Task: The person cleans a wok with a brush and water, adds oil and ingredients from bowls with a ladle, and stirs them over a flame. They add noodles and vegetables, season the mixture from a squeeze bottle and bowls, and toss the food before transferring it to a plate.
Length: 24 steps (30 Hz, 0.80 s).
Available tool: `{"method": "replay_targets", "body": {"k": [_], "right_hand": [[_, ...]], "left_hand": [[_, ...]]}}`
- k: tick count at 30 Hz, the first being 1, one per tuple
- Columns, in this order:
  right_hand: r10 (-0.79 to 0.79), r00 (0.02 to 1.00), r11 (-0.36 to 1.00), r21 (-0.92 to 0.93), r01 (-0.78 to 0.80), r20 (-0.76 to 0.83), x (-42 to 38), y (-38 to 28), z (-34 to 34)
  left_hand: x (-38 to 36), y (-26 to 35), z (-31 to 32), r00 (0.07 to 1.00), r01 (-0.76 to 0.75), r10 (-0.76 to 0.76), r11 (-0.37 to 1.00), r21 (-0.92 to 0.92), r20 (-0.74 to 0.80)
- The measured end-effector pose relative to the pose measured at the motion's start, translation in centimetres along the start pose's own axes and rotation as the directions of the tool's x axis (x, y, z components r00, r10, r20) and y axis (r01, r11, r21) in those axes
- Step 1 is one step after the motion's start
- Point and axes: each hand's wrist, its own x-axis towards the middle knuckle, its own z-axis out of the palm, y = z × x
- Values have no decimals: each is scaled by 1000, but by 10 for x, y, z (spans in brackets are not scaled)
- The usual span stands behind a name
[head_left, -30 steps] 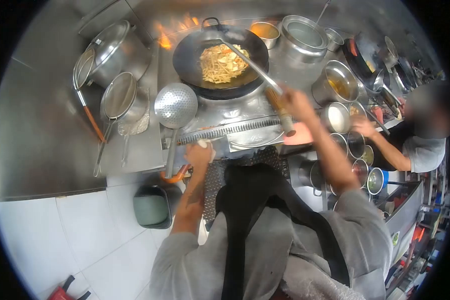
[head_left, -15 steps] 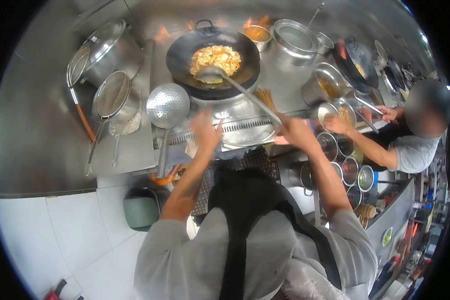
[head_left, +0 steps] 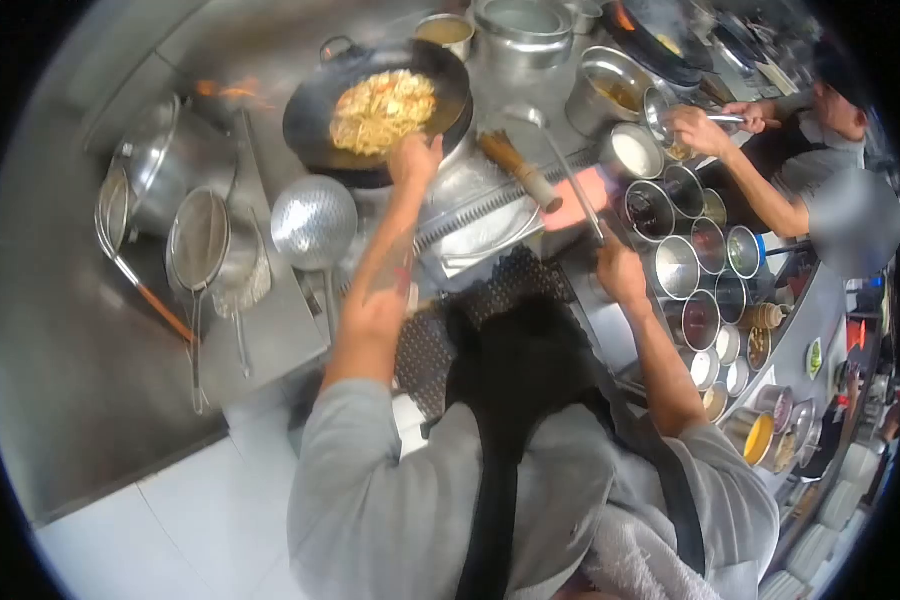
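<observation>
My left hand (head_left: pixel 415 163) is closed at the near rim of a black wok (head_left: pixel 305 133); the fingertips are partly hidden. In the wok lies a heap of yellow-orange fried food (head_left: pixel 382 110) that looks like noodles with bits mixed in. My right hand (head_left: pixel 620 268) grips the end of a long-handled ladle (head_left: pixel 560 155). Its bowl is to the right of the wok, clear of the food, above the stove top near a bamboo brush (head_left: pixel 515 165). Beneath the ladle's handle lies a pink, flat piece (head_left: pixel 575 200).
A perforated skimmer (head_left: pixel 315 222), a mesh strainer (head_left: pixel 199 238) and a lidded pot (head_left: pixel 185 155) stand left. Seasoning tins (head_left: pixel 678 267) fill the right side. A co-worker's hand (head_left: pixel 697 130) works beside them over a metal pot (head_left: pixel 607 92). Flames (head_left: pixel 235 92) show behind the stove.
My left hand has moved up onto the wok's near rim. The ladle has left the food and swung right, with my right hand lower and further right. The whole view has turned.
</observation>
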Motion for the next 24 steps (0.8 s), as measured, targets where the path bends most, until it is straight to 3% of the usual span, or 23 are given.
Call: {"method": "replay_targets", "body": {"k": [2, 3, 4, 6, 7, 8, 9, 10, 11, 12, 13, 14, 15, 16, 17, 18, 19, 20, 21, 24], "right_hand": [[17, 999, 1000, -3, -17, -29, 16, 13, 19], [27, 1000, 999, -27, -27, -4, 13, 21, 29], [34, 999, 998, -58, -33, 12, 17, 29, 35], [-98, 986, 992, -92, 86, -136, 22, 39, 45], [-49, 992, 991, 122, 63, -117, 18, 23, 21], [-38, 993, 982, 182, 58, -113, 13, 21, 6], [4, 999, 970, 245, 9, -54, 10, 26, -14], [147, 989, 916, 378, -138, 6, 0, 38, -46], [194, 980, 911, 377, -165, -42, -5, 63, -55], [261, 957, 906, 374, -199, -122, -13, 88, -78], [332, 917, 906, 345, -245, -222, -17, 127, -90], [424, 869, 893, 276, -355, -256, -14, 181, -93], [521, 779, 846, 331, -418, -349, -21, 213, -113], [548, 710, 833, 367, -414, -443, -22, 264, -119], [687, 566, 726, 405, -556, -455, -29, 292, -145], [710, 456, 676, 336, -656, -537, -22, 341, -145], [722, 398, 648, 351, -676, -565, -16, 373, -156], [809, 395, 565, 393, -725, -435, -15, 390, -174], [816, 397, 558, 396, -729, -420, -5, 419, -167], [801, 409, 575, 373, -728, -437, 19, 477, -144]], "left_hand": [[-3, 30, -20, 999, -42, 43, 998, 54, -21], [-27, 48, -24, 947, -173, 193, 980, 101, -257], [-47, 66, -24, 813, -291, 333, 943, 162, -478], [-101, 77, -12, 873, -461, 423, 878, -129, -243], [-137, 80, -7, 927, -346, 374, 878, -331, 25], [-177, 76, 4, 888, -430, 458, 861, -271, 47], [-207, 78, 4, 849, -361, 463, 860, -360, 255], [-235, 76, 19, 812, -242, 416, 879, -412, 410], [-266, 67, 24, 810, -33, 272, 906, -421, 520], [-285, 66, 27, 791, -2, 230, 928, -373, 567], [-306, 57, 37, 820, -96, 274, 931, -351, 502], [-322, 47, 44, 806, -14, 206, 944, -331, 555], [-334, 36, 48, 794, 74, 124, 952, -298, 595], [-346, 23, 51, 785, 60, 136, 955, -292, 605], [-357, 11, 58, 769, 172, 99, 920, -353, 632], [-358, 10, 64, 748, 290, 56, 868, -402, 662], [-356, 20, 66, 748, 285, 54, 874, -393, 661], [-354, 32, 61, 769, 164, 69, 940, -300, 636], [-354, 50, 56, 784, 43, 91, 979, -199, 613], [-350, 124, 41, 802, 60, 106, 965, -256, 588]]}}
